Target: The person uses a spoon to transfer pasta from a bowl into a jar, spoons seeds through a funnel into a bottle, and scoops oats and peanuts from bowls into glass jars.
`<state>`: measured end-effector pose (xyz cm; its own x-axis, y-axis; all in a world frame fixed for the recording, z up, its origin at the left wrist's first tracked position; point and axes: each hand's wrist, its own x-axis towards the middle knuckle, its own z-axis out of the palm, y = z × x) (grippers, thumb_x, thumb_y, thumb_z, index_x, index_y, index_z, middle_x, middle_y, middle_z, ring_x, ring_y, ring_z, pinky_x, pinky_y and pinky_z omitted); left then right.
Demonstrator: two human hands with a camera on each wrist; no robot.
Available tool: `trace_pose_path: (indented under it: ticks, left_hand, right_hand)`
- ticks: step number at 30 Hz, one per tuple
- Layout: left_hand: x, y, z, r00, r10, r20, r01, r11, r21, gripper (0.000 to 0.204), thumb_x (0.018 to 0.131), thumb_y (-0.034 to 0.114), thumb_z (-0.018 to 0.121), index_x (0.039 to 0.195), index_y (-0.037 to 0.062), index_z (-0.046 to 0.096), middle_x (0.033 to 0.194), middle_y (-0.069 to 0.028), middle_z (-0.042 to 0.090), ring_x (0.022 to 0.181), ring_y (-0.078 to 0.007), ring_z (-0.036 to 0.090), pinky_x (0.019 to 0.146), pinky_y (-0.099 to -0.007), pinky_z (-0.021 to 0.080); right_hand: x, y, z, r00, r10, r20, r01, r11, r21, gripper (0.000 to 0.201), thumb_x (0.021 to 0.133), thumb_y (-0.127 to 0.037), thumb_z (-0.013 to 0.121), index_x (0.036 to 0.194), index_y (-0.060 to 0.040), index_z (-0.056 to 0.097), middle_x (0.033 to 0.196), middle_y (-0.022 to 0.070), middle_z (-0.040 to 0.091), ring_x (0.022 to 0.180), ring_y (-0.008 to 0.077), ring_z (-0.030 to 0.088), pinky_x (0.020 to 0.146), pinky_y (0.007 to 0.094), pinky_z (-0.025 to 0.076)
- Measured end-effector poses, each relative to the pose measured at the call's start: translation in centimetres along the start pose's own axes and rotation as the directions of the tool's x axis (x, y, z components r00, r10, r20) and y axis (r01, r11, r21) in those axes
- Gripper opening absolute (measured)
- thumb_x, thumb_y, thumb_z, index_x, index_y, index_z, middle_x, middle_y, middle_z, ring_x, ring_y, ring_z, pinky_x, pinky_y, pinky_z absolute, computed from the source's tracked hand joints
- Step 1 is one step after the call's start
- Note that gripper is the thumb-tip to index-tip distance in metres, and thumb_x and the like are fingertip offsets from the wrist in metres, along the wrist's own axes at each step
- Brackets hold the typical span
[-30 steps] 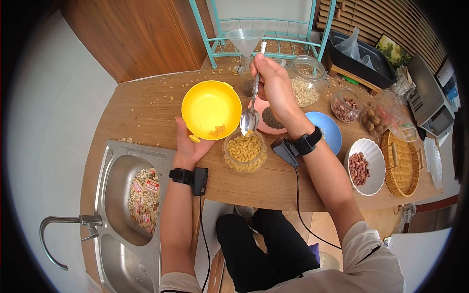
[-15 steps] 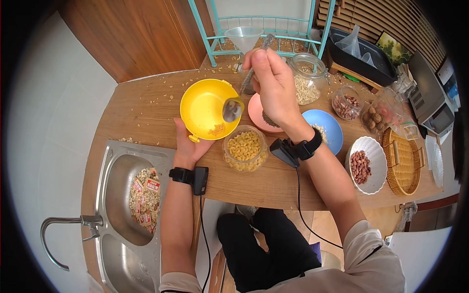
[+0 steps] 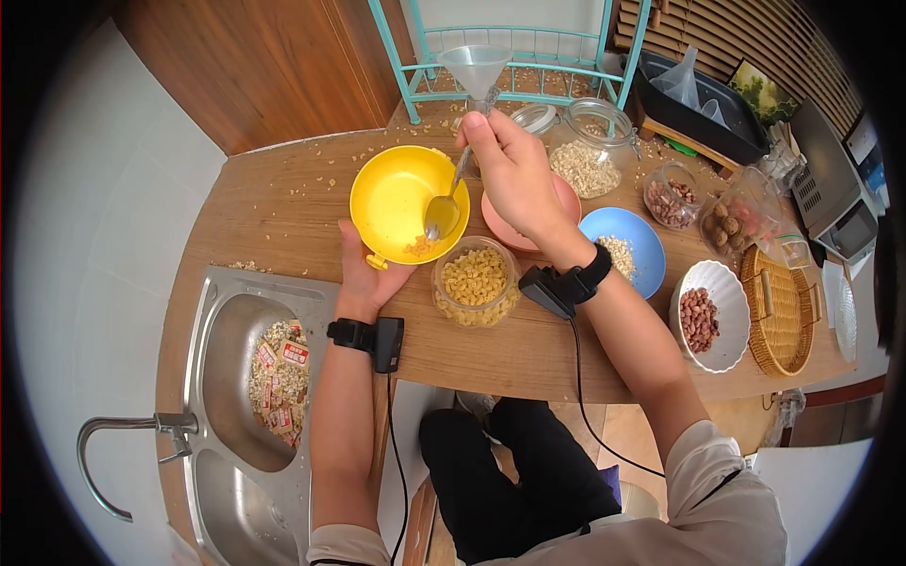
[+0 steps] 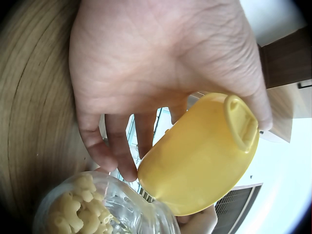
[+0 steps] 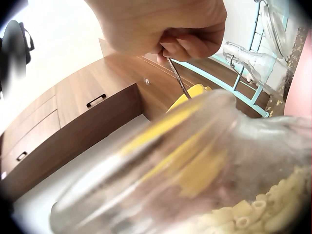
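Spoon (image 3: 441, 217): its head is down inside the yellow bowl (image 3: 394, 193), so the step looks to me like dropping macaroni (image 3: 418, 247) in; I'd turn it low, close to the floor of the bowl, so the pieces slide off rather than bounce over the rim

Steadying: best to have the yellow bowl firm and fairly level, right beside the jar (image 3: 505, 307), since a tipped rim could let pieces roll out

Jar to bowl: a short path, so modest spoonfuls carried slowly should do; anything lost in the crossing could end up on the counter (image 3: 274, 217)

Left hand (image 3: 368, 278): half open around the yellow bowl, holding it from the near-left side, thumb by the yellow tab (image 3: 377, 263), fingers curved and spread along the outside

Right hand (image 3: 517, 170): closed snugly on the handle of the spoon; I can't tell whether the spoon carries anything

Macaroni: a small cluster in the yellow bowl, near the spoon's tip, with far more in the jar

Yellow bowl's place: against the left hand, and left of the right hand

Jar's place: just right of the left hand, nearer the person than the right hand
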<state>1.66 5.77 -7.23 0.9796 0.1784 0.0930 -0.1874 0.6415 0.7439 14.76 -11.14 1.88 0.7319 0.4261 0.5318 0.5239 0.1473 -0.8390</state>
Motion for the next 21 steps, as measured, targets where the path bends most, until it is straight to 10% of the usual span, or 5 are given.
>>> trace_pose_path:
  ticks: [11,21]
  left_hand:
    - [-0.1,0.0,-0.1,1.000,-0.008,-0.029,0.008,1.000,0.001,0.112,0.067,0.087,0.056,0.151,0.0173,0.031,0.153,-0.0097,0.034,0.140,-0.0293,0.033,0.116,-0.0523,0.028]
    - [0.0,-0.1,-0.1,1.000,-0.003,-0.021,0.003,1.000,0.004,0.112,0.068,0.087,0.056,0.151,0.0176,0.030,0.154,-0.0097,0.034,0.140,-0.0291,0.034,0.115,-0.0518,0.029]
  right_hand:
    - [0.4,3.0,0.4,0.942,0.326,0.080,-0.335,0.930,0.149,0.038,0.101,-0.033,0.048,0.087,-0.0021,0.066,0.073,0.0066,0.057,0.071,0.0163,0.051,0.068,0.0317,0.042]
    - [0.6,2.4,0.1,0.956,0.292,-0.011,-0.291,0.956,0.036,0.041,0.099,-0.035,0.049,0.083,-0.0019,0.067,0.066,0.0090,0.059,0.065,0.0194,0.054,0.065,0.0348,0.043]
